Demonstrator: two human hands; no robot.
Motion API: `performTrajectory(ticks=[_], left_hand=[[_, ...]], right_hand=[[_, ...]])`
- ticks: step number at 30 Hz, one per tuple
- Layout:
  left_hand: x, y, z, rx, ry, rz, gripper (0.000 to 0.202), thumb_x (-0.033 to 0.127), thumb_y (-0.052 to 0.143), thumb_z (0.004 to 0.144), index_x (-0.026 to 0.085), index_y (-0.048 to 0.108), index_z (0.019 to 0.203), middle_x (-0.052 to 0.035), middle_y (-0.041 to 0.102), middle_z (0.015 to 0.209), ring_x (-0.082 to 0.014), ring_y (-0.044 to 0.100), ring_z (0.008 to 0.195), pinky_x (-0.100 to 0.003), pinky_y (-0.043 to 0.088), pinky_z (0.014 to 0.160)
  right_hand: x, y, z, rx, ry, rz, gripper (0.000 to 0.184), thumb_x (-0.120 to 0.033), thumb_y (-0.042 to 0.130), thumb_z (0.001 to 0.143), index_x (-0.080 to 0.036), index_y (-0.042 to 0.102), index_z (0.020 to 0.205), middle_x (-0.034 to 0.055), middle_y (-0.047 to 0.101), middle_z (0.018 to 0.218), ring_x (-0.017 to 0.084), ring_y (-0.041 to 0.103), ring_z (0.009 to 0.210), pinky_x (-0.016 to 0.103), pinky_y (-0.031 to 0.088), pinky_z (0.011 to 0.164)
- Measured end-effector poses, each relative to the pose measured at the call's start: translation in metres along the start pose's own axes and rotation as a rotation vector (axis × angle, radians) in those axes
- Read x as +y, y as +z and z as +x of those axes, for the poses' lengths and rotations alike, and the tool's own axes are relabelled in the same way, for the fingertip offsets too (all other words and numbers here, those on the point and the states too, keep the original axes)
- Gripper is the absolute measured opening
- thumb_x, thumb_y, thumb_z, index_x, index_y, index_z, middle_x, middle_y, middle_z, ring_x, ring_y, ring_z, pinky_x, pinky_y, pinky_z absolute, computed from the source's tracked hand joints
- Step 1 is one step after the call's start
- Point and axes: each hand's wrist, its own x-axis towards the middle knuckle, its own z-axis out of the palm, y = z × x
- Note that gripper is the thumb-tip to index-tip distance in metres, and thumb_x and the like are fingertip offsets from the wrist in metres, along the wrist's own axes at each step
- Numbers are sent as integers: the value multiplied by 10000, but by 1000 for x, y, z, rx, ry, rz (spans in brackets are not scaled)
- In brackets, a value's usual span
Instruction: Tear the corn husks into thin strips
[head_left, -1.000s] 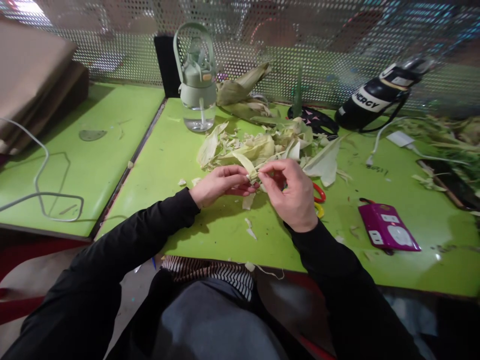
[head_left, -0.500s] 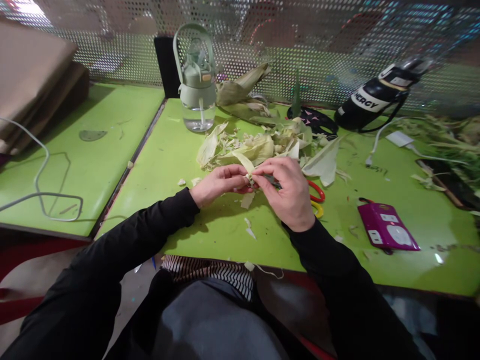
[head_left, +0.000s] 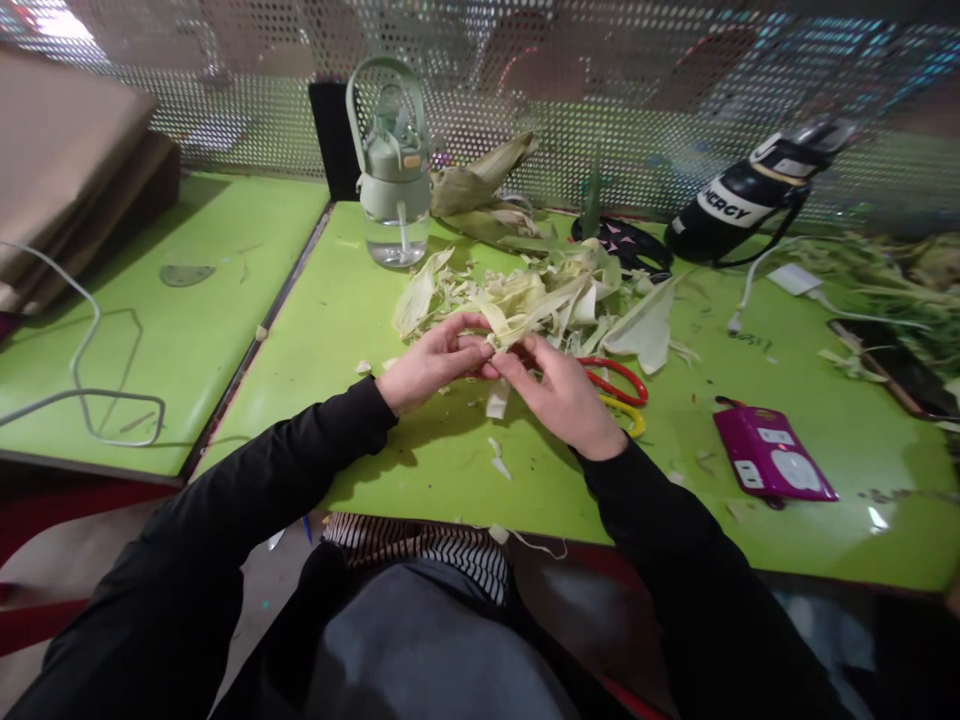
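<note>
My left hand (head_left: 437, 362) and my right hand (head_left: 559, 392) meet over the green table, both closed with fingertips together. Pinched between them is a small pale piece of corn husk (head_left: 493, 330), its strip standing up from the fingers; its lower part is hidden by them. Just beyond my hands lies a loose heap of torn corn husks (head_left: 574, 290). Beside my right hand are scissor handles, one loop red (head_left: 636, 385) and one yellow (head_left: 636, 418); the blades are covered. A husk scrap (head_left: 496, 402) lies below my fingers.
A green-lidded water bottle (head_left: 396, 195) stands at the back, left of larger husks (head_left: 480, 190). To the right are a black bottle (head_left: 739, 205), a white charging cable (head_left: 796, 280), a phone (head_left: 892, 365) and a purple power socket (head_left: 774, 455). Brown paper bags (head_left: 67, 150) sit far left.
My right hand has turned and lowered over the husk piece, its fingers now farther under and behind it. More of the red scissor loop shows. My left hand has barely moved.
</note>
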Motion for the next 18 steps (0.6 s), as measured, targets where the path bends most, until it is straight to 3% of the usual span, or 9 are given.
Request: performTrajectory(ticks=[3, 8, 11, 18], left_hand=[[4, 2, -2, 40, 36, 158, 96, 103, 586, 945, 154, 505, 955, 23, 635, 798, -74, 663, 696, -248, 556, 743], [10, 9, -3, 117, 53, 348, 157, 114, 656, 898, 143, 504, 871, 23, 607, 869, -27, 590, 631, -195, 527, 626], [10, 11, -3, 139, 17, 370, 186, 104, 667, 884, 148, 487, 874, 34, 608, 829, -18, 573, 581, -185, 492, 566], [18, 3, -8, -51, -57, 369, 187, 152, 679, 894, 148, 503, 959, 58, 597, 705, -57, 606, 590, -216, 488, 597]], right_hand=[[3, 4, 0, -63, 44, 225, 346, -567, 605, 953, -229, 610, 1025, 53, 769, 947, 235, 734, 887, 383, 573, 760], [11, 7, -1, 41, 34, 90, 355, -541, 697, 893, -220, 667, 1041, 79, 742, 1045, 265, 700, 945, 455, 558, 856], [14, 7, 0, 35, 39, 184, 400, -509, 736, 869, -221, 670, 1138, 64, 738, 1025, 252, 690, 917, 445, 553, 848], [3, 5, -1, -34, 48, 486, 192, -389, 727, 881, -209, 659, 887, -15, 587, 852, 134, 577, 708, 302, 492, 660]])
